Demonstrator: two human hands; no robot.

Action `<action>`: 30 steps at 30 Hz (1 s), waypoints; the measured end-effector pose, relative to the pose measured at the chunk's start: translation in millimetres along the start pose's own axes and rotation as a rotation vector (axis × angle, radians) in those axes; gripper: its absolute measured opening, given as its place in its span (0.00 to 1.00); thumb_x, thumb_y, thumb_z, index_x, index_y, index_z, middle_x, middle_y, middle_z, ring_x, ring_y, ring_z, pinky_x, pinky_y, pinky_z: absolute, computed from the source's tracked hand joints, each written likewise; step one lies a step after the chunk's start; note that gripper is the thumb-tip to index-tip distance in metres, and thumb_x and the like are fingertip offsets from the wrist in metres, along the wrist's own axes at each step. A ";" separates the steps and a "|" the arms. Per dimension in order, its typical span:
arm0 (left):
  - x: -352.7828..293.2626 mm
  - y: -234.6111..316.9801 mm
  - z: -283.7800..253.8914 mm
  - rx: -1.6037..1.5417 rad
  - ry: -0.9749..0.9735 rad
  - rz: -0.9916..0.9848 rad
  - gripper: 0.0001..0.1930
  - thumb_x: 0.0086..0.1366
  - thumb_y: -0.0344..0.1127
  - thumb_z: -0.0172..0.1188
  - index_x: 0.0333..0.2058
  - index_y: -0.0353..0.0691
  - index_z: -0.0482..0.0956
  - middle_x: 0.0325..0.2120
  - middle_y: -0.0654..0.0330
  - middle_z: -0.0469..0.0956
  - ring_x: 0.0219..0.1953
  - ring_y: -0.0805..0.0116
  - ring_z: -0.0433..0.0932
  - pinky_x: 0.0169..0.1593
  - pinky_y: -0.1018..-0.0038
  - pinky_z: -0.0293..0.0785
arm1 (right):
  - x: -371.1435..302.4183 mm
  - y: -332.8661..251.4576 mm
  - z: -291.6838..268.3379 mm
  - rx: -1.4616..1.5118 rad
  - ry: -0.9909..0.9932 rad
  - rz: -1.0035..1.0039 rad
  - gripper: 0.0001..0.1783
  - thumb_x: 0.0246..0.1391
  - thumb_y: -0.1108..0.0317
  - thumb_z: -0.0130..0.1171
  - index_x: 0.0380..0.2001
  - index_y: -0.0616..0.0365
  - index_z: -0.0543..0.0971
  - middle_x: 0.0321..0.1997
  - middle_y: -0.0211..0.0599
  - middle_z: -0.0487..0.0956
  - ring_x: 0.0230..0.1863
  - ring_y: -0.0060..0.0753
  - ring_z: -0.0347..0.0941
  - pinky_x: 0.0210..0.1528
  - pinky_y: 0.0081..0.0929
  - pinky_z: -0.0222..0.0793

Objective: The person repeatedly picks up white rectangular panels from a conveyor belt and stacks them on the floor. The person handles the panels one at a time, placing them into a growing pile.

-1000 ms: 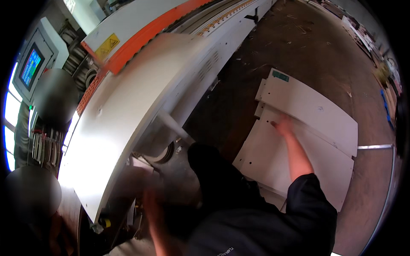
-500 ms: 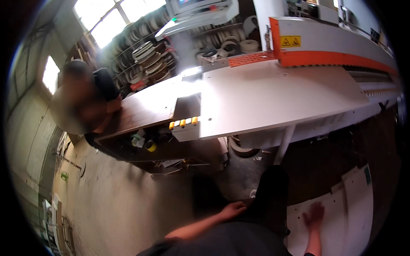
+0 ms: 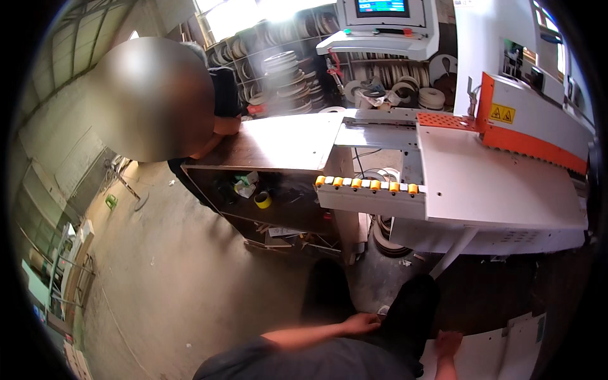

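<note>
Panels (image 3: pixel 475 354), white, a few overlapping low down btwn 4 & 5 o'clock, partly cut off by the lower rim of view. R hand (image 3: pixel 449 342) is at their near-left part, seemingly touching the top one; blurry, so can't tell if the fingers grip or just rest. L hand (image 3: pixel 362 323), approx 5 o'clock, lies on the lap by the R leg w/ fingers loosely bent; can't tell if anything's in it.

Handling (my guess): panels prob. stiff & fairly heavy for their spread, faces smooth so a bit slippery, corners & edges likely to chip. Best hold: both hands, on opp. edges, not pinched at one corner.

Similar white board (image 3: pixel 500 183) lies flat on the machine (image 3: pixel 538 111), approx 3 o'clock, w/ orange rollers (image 3: pixel 367 185) to its left. Co-worker's sleeve (image 3: pixel 225 92) approx 11 o'clock, past the brown bench (image 3: pixel 272 139).

Labels: yellow warning label (image 3: pixel 503 113) w/ two triangles on the machine, approx 2 o'clock; green sticker (image 3: pixel 540 330) on the far-right panel, too small to read; lit blue screen (image 3: pixel 383 6), 1 o'clock, text n/a at this size. No brand made out.
</note>
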State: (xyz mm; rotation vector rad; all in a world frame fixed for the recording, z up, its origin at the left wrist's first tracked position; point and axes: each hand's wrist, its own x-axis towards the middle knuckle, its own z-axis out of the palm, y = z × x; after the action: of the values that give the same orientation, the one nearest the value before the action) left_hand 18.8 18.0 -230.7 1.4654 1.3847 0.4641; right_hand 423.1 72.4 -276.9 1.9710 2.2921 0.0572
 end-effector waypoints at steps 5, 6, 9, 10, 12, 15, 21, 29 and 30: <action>-0.5 -5.5 -0.8 -0.025 -0.018 0.010 0.16 0.70 0.50 0.57 0.43 0.43 0.81 0.38 0.55 0.84 0.43 0.58 0.83 0.49 0.63 0.76 | 23.9 -0.5 7.6 -0.018 -0.067 0.007 0.32 0.70 0.50 0.40 0.24 0.54 0.87 0.33 0.46 0.86 0.41 0.53 0.81 0.53 0.52 0.65; -1.1 -0.5 -6.2 -0.055 -0.035 0.035 0.17 0.70 0.50 0.57 0.43 0.43 0.81 0.38 0.55 0.83 0.43 0.59 0.83 0.49 0.64 0.76 | 24.9 -2.4 16.4 -0.013 0.037 0.041 0.32 0.70 0.50 0.40 0.24 0.54 0.87 0.33 0.46 0.86 0.40 0.53 0.81 0.53 0.53 0.65; -10.9 9.9 -12.6 -0.177 -0.126 0.093 0.16 0.71 0.47 0.59 0.45 0.40 0.80 0.36 0.57 0.83 0.41 0.64 0.81 0.47 0.65 0.76 | 27.8 -1.6 20.9 -0.073 0.012 0.061 0.31 0.69 0.52 0.42 0.23 0.58 0.86 0.32 0.48 0.86 0.38 0.55 0.80 0.51 0.53 0.65; -11.2 15.5 -16.3 -0.223 -0.174 0.079 0.16 0.71 0.46 0.59 0.46 0.39 0.80 0.36 0.58 0.83 0.41 0.65 0.81 0.47 0.66 0.76 | 24.4 -2.3 18.1 -0.102 -0.053 0.059 0.30 0.68 0.53 0.43 0.22 0.59 0.85 0.31 0.49 0.85 0.38 0.56 0.80 0.51 0.53 0.66; -11.7 31.3 -21.0 -0.320 -0.270 0.040 0.15 0.72 0.44 0.59 0.47 0.39 0.79 0.36 0.59 0.82 0.41 0.68 0.80 0.47 0.68 0.76 | 23.2 -5.2 -3.4 0.086 0.201 0.025 0.28 0.66 0.56 0.48 0.19 0.62 0.84 0.27 0.50 0.84 0.35 0.58 0.78 0.50 0.52 0.67; -1.2 55.7 -16.1 -0.413 -0.398 0.136 0.18 0.72 0.44 0.61 0.51 0.36 0.78 0.40 0.57 0.83 0.45 0.70 0.80 0.49 0.71 0.76 | 26.8 -29.1 -121.4 0.277 0.431 0.009 0.26 0.63 0.59 0.52 0.15 0.64 0.81 0.22 0.51 0.81 0.31 0.61 0.75 0.47 0.49 0.67; 41.8 117.3 45.1 -0.590 -0.861 0.340 0.28 0.69 0.43 0.67 0.61 0.32 0.72 0.60 0.53 0.76 0.64 0.62 0.72 0.66 0.65 0.68 | 48.0 -56.4 -218.0 0.382 0.527 -0.052 0.26 0.60 0.61 0.57 0.10 0.62 0.78 0.17 0.49 0.78 0.25 0.55 0.73 0.41 0.48 0.64; 28.2 136.6 55.8 -0.824 -0.809 0.228 0.28 0.65 0.32 0.66 0.62 0.31 0.72 0.56 0.55 0.79 0.57 0.63 0.76 0.64 0.65 0.70 | 33.3 -69.0 -269.6 0.487 0.760 -0.133 0.12 0.61 0.62 0.59 0.34 0.61 0.81 0.40 0.43 0.83 0.46 0.49 0.75 0.59 0.49 0.65; 28.1 135.5 50.2 -0.837 -0.795 0.214 0.28 0.64 0.32 0.66 0.62 0.31 0.72 0.56 0.55 0.79 0.58 0.63 0.76 0.64 0.65 0.70 | 17.1 -48.2 -254.8 0.439 0.881 -0.060 0.13 0.62 0.61 0.58 0.41 0.61 0.81 0.47 0.43 0.83 0.51 0.49 0.75 0.62 0.50 0.64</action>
State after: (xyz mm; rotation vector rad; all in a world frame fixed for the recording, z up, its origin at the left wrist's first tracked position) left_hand 135.7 48.0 -146.6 0.9141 0.3141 0.4428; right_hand 344.3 94.2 -30.3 2.4164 3.1044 0.5667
